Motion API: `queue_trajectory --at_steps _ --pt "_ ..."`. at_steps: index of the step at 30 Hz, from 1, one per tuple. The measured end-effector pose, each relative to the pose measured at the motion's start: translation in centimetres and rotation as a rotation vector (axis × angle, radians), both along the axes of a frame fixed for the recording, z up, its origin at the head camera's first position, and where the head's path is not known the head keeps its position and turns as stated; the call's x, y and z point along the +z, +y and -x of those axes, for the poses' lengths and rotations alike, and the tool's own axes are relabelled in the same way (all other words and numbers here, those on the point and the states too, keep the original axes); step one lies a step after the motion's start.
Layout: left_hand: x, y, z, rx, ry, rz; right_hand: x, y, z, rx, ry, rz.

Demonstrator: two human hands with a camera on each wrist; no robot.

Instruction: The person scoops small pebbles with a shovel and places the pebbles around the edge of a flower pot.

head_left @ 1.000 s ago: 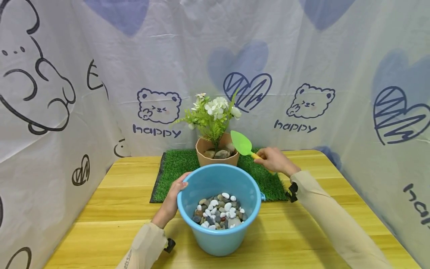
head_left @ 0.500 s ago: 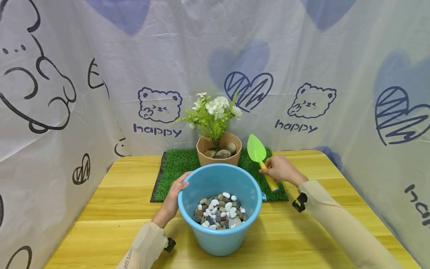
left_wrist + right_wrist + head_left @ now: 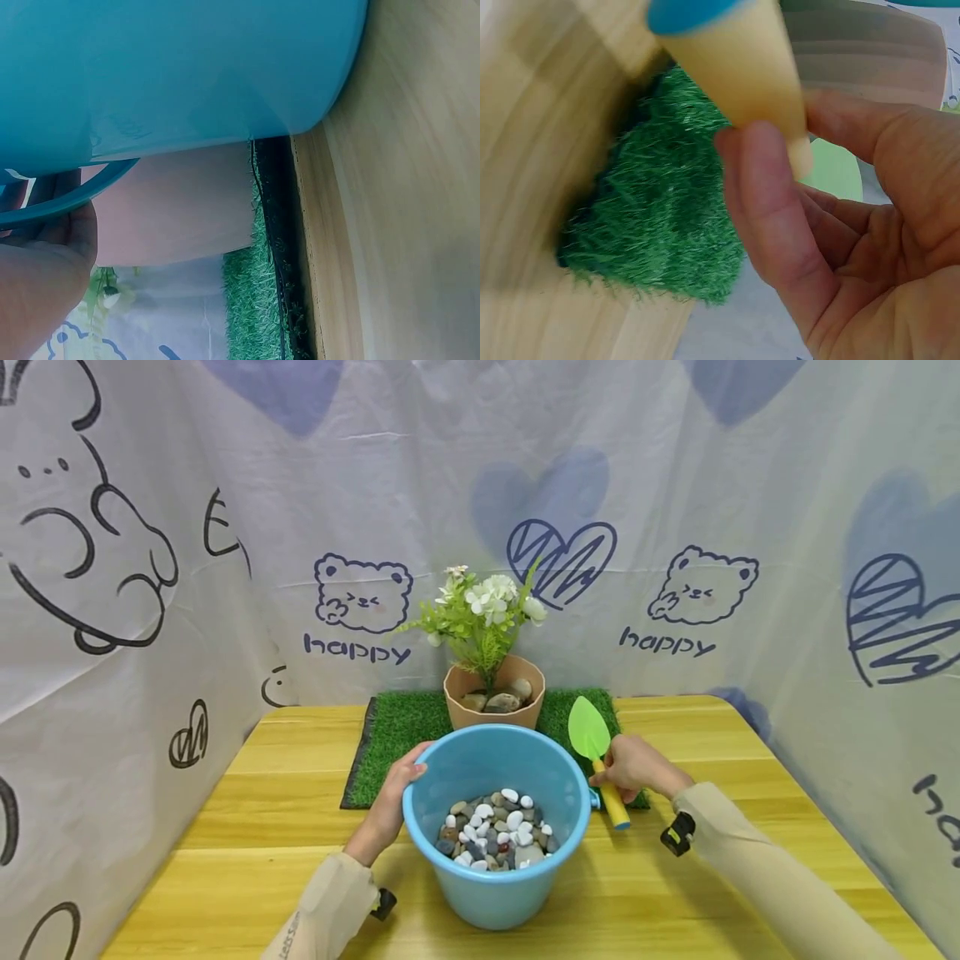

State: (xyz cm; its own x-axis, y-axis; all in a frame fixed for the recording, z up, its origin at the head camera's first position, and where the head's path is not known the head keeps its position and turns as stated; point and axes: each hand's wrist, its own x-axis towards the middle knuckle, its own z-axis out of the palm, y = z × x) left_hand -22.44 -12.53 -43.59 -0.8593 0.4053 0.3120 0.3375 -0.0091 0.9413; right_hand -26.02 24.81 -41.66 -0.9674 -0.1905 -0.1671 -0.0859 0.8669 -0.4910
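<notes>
A light-blue bucket [image 3: 495,893] stands on the table with grey, white and brown pebbles [image 3: 498,835] in its bottom. My left hand [image 3: 390,797] grips its rim at the left; the left wrist view shows the fingers around a blue band beside the bucket wall. To the right of the bucket, my right hand [image 3: 636,767] pinches the yellow handle [image 3: 742,71] of a small trowel. Its green blade [image 3: 588,729] points away from me, over the grass mat. The handle's blue end is toward me.
Behind the bucket, a peach flowerpot [image 3: 495,714] with white flowers [image 3: 495,597] and large stones stands on a green artificial grass mat [image 3: 401,727]. The wooden table [image 3: 247,827] is bordered by printed white cloth [image 3: 450,460] at the back and sides.
The trowel in my right hand has moved right and toward me, from beside the flowerpot. Its blade has swung from pointing left to pointing away. My left hand stays on the bucket rim.
</notes>
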Motion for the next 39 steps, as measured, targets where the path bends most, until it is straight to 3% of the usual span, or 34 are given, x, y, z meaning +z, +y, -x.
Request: queue_trajectory --at_steps 18,27,39 --pt "0.1 0.0 0.0 0.012 -0.004 0.012 -1.9 0.7 -3.0 -0.009 -0.187 -0.042" --pt "0.0 -0.1 0.0 0.007 -0.012 0.011 -2.9 0.3 -3.6 -0.005 -0.184 -0.095" --pt "0.1 -0.2 0.0 0.003 -0.021 0.015 -3.8 0.6 -3.2 -0.02 -0.171 -0.09"
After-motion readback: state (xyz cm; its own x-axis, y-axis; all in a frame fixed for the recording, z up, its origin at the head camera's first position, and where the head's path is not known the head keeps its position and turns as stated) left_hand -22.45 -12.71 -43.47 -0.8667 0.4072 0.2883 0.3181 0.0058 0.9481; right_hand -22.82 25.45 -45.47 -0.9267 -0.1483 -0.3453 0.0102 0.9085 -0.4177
